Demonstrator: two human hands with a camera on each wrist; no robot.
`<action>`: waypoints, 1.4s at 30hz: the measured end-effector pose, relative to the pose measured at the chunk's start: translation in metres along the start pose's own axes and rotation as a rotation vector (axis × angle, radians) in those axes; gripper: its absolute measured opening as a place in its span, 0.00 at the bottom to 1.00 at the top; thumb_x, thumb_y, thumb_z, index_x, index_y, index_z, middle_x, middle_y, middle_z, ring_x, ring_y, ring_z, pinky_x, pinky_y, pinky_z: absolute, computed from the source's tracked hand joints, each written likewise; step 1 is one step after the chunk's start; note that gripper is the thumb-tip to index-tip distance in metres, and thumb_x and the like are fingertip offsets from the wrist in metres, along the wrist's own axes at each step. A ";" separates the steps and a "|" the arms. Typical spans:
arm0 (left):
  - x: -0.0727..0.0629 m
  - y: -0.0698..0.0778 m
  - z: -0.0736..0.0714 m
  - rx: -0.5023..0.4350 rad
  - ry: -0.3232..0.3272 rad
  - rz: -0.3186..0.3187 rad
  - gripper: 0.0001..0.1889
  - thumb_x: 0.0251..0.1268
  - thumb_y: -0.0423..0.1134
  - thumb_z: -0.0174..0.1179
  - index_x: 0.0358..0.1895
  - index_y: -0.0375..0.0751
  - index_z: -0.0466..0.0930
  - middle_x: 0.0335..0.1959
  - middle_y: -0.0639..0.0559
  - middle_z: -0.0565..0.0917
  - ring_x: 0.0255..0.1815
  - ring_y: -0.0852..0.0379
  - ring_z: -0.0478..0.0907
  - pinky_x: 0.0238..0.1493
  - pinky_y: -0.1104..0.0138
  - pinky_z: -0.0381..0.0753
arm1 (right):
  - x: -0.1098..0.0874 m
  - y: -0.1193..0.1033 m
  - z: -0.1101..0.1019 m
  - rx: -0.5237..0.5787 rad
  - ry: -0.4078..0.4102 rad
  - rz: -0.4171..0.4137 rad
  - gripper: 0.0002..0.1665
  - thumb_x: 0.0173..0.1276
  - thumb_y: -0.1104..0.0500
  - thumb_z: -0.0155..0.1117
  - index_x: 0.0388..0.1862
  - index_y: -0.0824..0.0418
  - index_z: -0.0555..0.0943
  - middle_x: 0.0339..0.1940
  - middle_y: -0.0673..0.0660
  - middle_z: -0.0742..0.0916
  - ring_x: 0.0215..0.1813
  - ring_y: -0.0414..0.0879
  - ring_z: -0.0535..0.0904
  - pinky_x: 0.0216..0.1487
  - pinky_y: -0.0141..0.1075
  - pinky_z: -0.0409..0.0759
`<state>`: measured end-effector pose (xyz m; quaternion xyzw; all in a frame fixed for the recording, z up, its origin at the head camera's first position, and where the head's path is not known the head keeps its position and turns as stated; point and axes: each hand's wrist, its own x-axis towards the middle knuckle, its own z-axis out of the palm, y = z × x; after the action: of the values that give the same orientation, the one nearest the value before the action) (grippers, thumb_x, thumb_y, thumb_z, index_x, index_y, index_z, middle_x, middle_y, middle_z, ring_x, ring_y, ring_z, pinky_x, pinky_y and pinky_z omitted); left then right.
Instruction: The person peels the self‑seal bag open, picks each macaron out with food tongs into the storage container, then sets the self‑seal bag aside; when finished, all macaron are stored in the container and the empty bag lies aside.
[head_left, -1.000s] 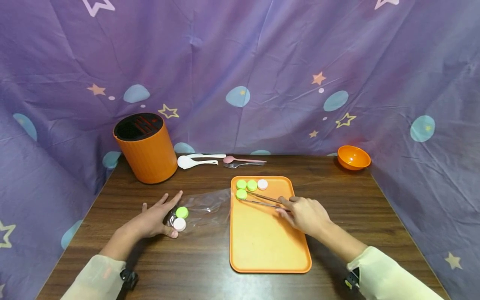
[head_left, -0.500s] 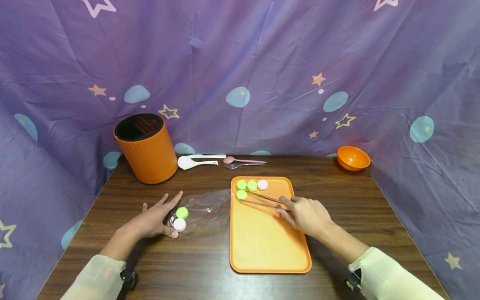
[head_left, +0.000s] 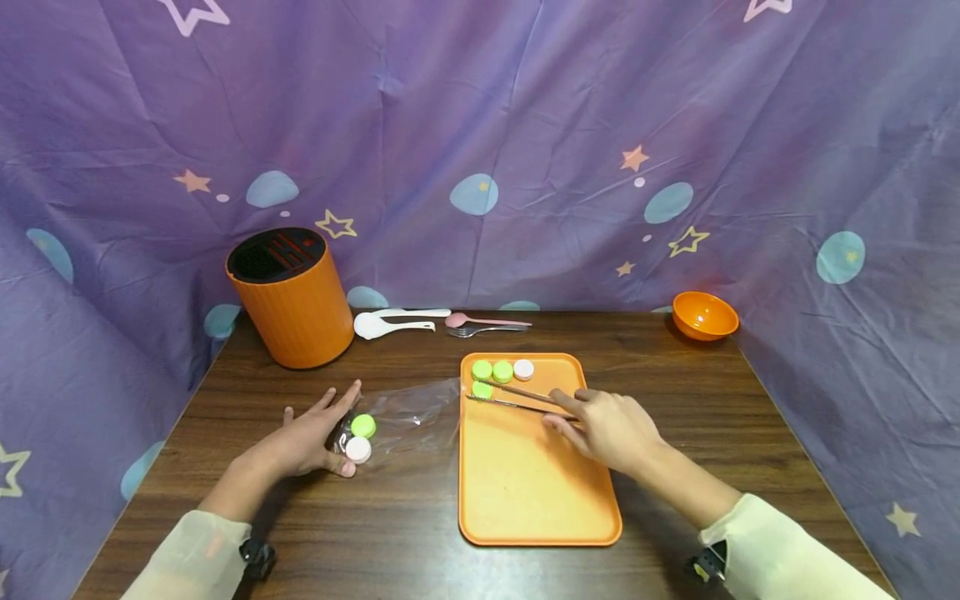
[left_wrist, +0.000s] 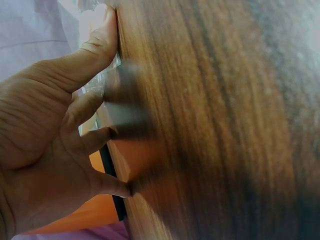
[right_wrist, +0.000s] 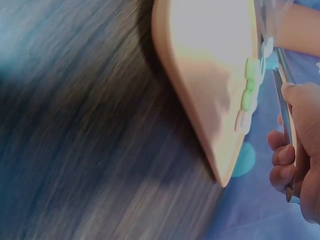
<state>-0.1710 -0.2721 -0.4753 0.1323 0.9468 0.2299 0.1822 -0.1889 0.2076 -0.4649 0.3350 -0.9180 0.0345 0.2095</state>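
In the head view my right hand [head_left: 618, 429] holds metal tongs [head_left: 521, 407] over the orange tray [head_left: 536, 492]. The parted tips of the tongs lie around and over a green macaron-like disc [head_left: 482, 390] near the tray's upper left corner. Above it sit two more green discs [head_left: 502, 372] and a pale pink one [head_left: 523, 370]. In the right wrist view my fingers [right_wrist: 285, 155] curl round the tongs' handle. My left hand [head_left: 303, 437] spreads on the table, its thumb and fingertips at a clear plastic bag [head_left: 420, 421]. A green disc [head_left: 363, 426] and a white one [head_left: 358, 450] lie there.
An orange knife block [head_left: 292, 308] stands at the back left. White utensils [head_left: 369, 326], a pink spoon [head_left: 456, 320] and a fork [head_left: 465, 332] lie along the back edge. An orange bowl [head_left: 705, 317] sits at the far right corner. A purple curtain encloses the table.
The tongs' tips have moved slightly left and now overlap the lower green disc more. My left hand and the bag stay in place.
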 end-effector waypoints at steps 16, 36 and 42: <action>-0.001 0.001 -0.002 -0.011 -0.006 -0.015 0.73 0.48 0.54 0.84 0.93 0.42 0.42 0.90 0.36 0.60 0.92 0.24 0.43 0.73 0.11 0.35 | 0.027 -0.032 0.002 0.028 -0.092 -0.117 0.17 0.79 0.39 0.71 0.52 0.48 0.87 0.23 0.47 0.80 0.20 0.42 0.78 0.16 0.38 0.72; -0.001 0.002 -0.004 -0.013 -0.017 -0.019 0.73 0.49 0.54 0.84 0.93 0.42 0.42 0.91 0.34 0.58 0.92 0.24 0.43 0.74 0.11 0.34 | 0.081 -0.086 0.015 -0.009 -0.216 -0.225 0.19 0.83 0.38 0.64 0.55 0.49 0.88 0.33 0.48 0.90 0.28 0.45 0.88 0.23 0.44 0.86; -0.001 0.001 -0.003 -0.015 -0.019 -0.019 0.73 0.49 0.54 0.84 0.93 0.42 0.42 0.91 0.35 0.58 0.92 0.24 0.42 0.74 0.11 0.34 | 0.089 -0.097 0.023 0.004 -0.238 -0.228 0.20 0.84 0.39 0.64 0.57 0.51 0.87 0.35 0.50 0.91 0.30 0.45 0.88 0.23 0.43 0.85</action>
<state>-0.1712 -0.2730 -0.4721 0.1240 0.9446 0.2338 0.1943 -0.1974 0.0747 -0.4572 0.4391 -0.8923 -0.0277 0.1011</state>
